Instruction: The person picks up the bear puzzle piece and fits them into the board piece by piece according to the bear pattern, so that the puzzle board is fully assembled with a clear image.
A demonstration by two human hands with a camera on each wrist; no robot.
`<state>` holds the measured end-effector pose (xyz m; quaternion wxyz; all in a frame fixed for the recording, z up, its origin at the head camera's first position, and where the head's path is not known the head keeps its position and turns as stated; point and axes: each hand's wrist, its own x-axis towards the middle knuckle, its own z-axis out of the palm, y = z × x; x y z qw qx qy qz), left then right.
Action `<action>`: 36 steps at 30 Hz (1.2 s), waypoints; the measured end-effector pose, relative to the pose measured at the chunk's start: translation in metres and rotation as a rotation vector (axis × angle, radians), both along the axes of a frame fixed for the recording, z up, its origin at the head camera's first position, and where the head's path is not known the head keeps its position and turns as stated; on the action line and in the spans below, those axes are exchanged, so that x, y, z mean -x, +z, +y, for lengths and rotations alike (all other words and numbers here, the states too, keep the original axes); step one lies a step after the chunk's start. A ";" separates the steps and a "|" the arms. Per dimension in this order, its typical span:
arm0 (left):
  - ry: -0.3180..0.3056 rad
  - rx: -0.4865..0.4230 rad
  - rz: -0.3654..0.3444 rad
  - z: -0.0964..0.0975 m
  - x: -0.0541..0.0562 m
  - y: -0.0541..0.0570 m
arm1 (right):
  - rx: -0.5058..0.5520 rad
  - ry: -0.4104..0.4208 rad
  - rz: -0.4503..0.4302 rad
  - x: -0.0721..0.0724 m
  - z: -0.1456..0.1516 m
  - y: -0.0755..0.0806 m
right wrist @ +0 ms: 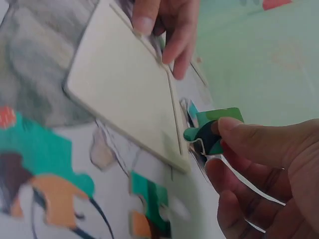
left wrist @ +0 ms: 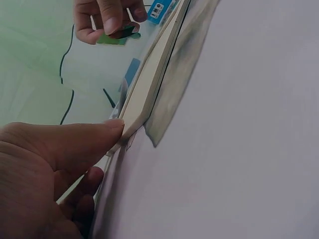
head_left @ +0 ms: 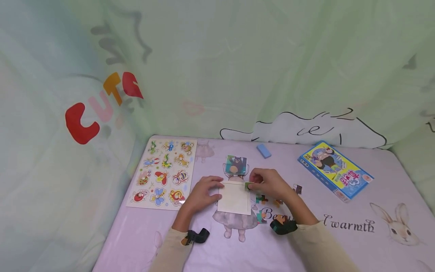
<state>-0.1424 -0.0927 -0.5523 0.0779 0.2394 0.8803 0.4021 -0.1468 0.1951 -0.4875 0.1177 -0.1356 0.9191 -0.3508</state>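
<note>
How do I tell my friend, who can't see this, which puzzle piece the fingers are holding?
On the lilac tablecloth, find the plain cream board. Near its far right corner, the right hand pinches a small puzzle piece, green with a dark patch. The other loose pieces lie on the cloth; only this one is held up.

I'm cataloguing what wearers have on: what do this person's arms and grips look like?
The left sleeve and right sleeve are long, plain and beige. A black wrist device sits by the left one, a second black device by the right one. The left grip and right grip are bare, no gloves or rings showing.
</note>
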 end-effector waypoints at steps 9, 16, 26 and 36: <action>0.018 0.014 -0.009 -0.001 0.001 0.002 | 0.113 -0.024 0.020 -0.002 -0.025 -0.007; 0.015 0.016 -0.020 -0.001 0.001 0.003 | 0.162 -0.096 -0.014 0.001 -0.042 -0.016; 0.001 0.003 -0.004 -0.002 0.001 0.004 | 0.178 -0.182 -0.063 0.000 -0.063 -0.024; 0.015 0.002 -0.013 -0.002 0.003 0.001 | 0.190 -0.287 -0.132 -0.001 -0.075 -0.025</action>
